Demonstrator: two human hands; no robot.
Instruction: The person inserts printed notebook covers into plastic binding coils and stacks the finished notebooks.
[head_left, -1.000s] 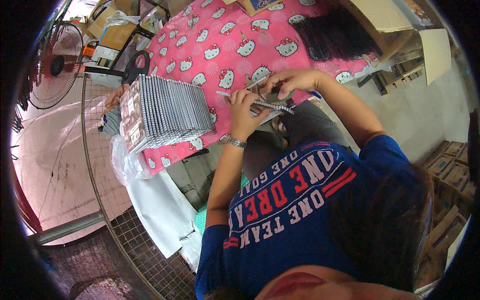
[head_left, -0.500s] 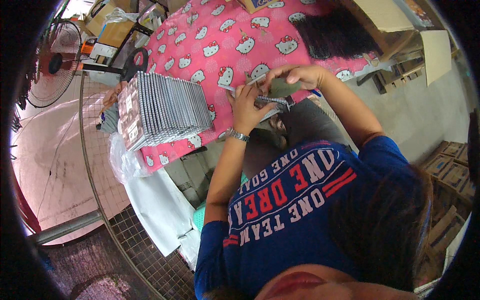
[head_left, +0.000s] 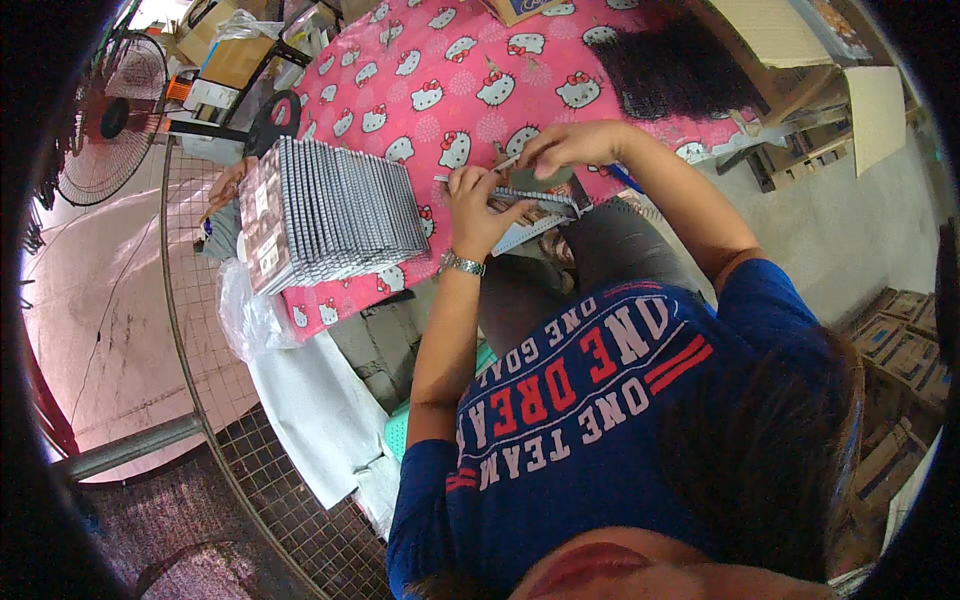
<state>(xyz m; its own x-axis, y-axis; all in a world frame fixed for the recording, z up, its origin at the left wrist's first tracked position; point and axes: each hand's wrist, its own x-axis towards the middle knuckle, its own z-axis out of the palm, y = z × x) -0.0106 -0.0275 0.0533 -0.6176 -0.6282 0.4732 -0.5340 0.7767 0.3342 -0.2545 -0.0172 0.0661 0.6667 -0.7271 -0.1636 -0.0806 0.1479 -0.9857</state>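
Note:
At the table's near edge, my left hand [head_left: 478, 208] is closed around the left end of a spiral notebook [head_left: 552, 207], its thumb along the wire binding. My right hand [head_left: 572, 150] bends over the far side, fingers curled on a grey-green cover sheet [head_left: 540, 181] of the same notebook. Its fingertips are partly hidden. A white sheet edge shows under the binding, near my lap. To the left, a tall stack of spiral notebooks [head_left: 345, 215] stands with the bindings facing right.
A pink patterned cloth [head_left: 430, 125] covers the table. Black thin strands [head_left: 685, 75] lie at the far right, beside an open cardboard box [head_left: 870, 115]. Another person's hand [head_left: 228, 185] shows behind the stack. A fan [head_left: 115, 118] and wire mesh [head_left: 190, 260] stand left.
My right hand has turned over and moved slightly left, its fingers now pointing down. The grey-green sheet has come down toward the binding. My left hand has shifted slightly left.

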